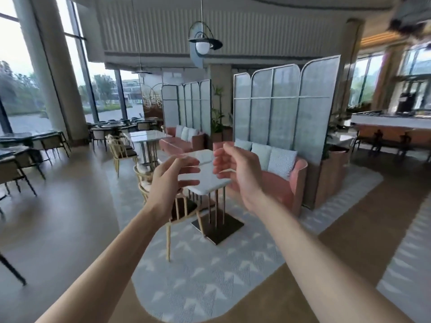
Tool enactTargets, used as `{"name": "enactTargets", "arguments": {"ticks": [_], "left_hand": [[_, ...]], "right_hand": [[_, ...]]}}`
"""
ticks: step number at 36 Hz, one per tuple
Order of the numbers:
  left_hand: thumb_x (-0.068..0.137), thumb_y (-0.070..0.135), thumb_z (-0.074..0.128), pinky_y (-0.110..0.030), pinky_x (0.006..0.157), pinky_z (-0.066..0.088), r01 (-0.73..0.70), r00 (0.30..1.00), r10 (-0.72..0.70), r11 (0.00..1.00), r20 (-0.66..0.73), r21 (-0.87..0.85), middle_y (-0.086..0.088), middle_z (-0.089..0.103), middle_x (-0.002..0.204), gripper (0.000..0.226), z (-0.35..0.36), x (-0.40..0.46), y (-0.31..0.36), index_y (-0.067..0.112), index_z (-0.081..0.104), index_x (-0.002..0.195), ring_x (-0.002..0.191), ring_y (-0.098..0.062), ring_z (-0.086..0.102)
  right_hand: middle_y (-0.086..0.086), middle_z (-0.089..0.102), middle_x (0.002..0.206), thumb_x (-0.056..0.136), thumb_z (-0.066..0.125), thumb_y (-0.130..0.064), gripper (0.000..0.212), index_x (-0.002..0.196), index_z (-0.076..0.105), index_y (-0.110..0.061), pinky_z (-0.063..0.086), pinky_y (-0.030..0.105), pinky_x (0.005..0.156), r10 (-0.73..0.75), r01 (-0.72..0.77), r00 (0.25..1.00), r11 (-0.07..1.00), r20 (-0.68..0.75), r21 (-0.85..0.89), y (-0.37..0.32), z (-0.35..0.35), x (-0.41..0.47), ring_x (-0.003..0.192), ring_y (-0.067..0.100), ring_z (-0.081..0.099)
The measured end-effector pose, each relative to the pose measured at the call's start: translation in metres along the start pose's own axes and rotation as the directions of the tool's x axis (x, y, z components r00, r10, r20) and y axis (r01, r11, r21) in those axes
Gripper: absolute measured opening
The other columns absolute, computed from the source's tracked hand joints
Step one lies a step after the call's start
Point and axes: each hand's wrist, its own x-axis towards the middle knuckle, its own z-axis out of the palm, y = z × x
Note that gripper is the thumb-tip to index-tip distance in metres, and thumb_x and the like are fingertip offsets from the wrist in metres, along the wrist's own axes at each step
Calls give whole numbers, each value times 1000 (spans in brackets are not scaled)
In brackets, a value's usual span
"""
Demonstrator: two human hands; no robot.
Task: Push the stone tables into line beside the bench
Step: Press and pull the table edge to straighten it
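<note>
Both forearms are reaching forward, left hand [172,176] and right hand [235,169] spread and curled, holding nothing. Nearest stone table [207,180] is standing dead ahead, beyond both hands, seemingly not touched yet; right hand looks marginally nearer. It's sitting just beside the pink bench [279,183], long axis running away from camera toward table 2 [149,135].

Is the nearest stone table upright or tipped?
Upright: the nearest stone table stands on its flat base with a level top. Both hands, left and right, hover open.
</note>
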Motion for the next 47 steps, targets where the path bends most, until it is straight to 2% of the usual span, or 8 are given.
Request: {"name": "enactTargets", "arguments": {"ticks": [4, 9, 14, 20, 27, 37, 43, 47], "left_hand": [[95, 20, 52, -28, 68, 58, -1, 1000, 1, 1000, -6, 0, -14, 73, 105, 26, -6, 75, -52, 5, 73, 95, 100, -30, 70], [84, 35, 58, -41, 80, 59, -27, 1000, 27, 998, -5, 63, -11, 73, 106, 29, -4, 170, -112, 14, 76, 91, 102, -26, 70], [88, 31, 54, -39, 79, 59, -24, 997, 28, 998, -71, 66, -11, 74, 105, 29, 0, 277, -161, 12, 75, 93, 100, -29, 70], [86, 31, 54, -47, 85, 59, 25, 990, -14, 997, -139, 77, -14, 73, 103, 35, 3, 393, -233, 4, 72, 98, 97, -29, 70], [95, 18, 51, -43, 83, 59, 53, 984, -44, 998, -171, 44, -15, 73, 99, 25, 29, 521, -348, 2, 70, 97, 98, -33, 70], [94, 11, 49, -48, 84, 58, 212, 954, -205, 977, -221, 10, -17, 74, 90, 24, 58, 705, -523, 5, 72, 87, 90, -34, 71], [96, 12, 51, -45, 83, 57, 368, 887, -333, 928, -319, 55, -14, 73, 92, 21, 33, 764, -606, 5, 70, 92, 90, -32, 70], [96, 15, 54, -35, 75, 54, 503, 809, -415, 855, -417, 126, -10, 71, 93, 17, 1, 781, -669, 7, 68, 93, 88, -27, 68]], "right_hand": [[6, 67, 72, 99, 52, -26, 31, 86, 70, -5, 49, 26, 59, -23, 23, 1000, 1000, 10, 20, 48, -11, 80, 64, 17, 62], [7, 68, 73, 99, 52, -27, 32, 87, 71, -3, 50, 30, 62, -23, 23, 999, 1000, 42, -3, 111, -21, 188, 67, 20, 63], [7, 68, 72, 100, 51, -27, 36, 92, 70, 3, 51, 29, 62, -5, 5, 997, 1000, 81, -1, 159, -29, 302, 67, 20, 64], [6, 69, 73, 99, 51, -26, 31, 82, 71, -11, 52, 31, 65, 34, -30, 993, 999, 114, -36, 224, -47, 415, 67, 18, 65], [4, 70, 70, 98, 53, -27, 30, 81, 71, -10, 53, 29, 62, 86, -76, 994, 989, 74, -130, 328, -89, 531, 65, 16, 66], [0, 70, 69, 97, 53, -28, 30, 82, 72, -10, 52, 25, 59, 277, -268, 961, 929, -1, -256, 480, -142, 711, 63, 13, 66], [5, 70, 69, 97, 55, -27, 30, 86, 72, -4, 54, 28, 61, 413, -413, 909, 874, -54, -258, 563, -163, 792, 62, 15, 65], [6, 70, 67, 96, 57, -25, 29, 81, 72, -6, 54, 35, 66, 514, -496, 858, 820, -17, -285, 642, -167, 840, 65, 19, 66]]}}
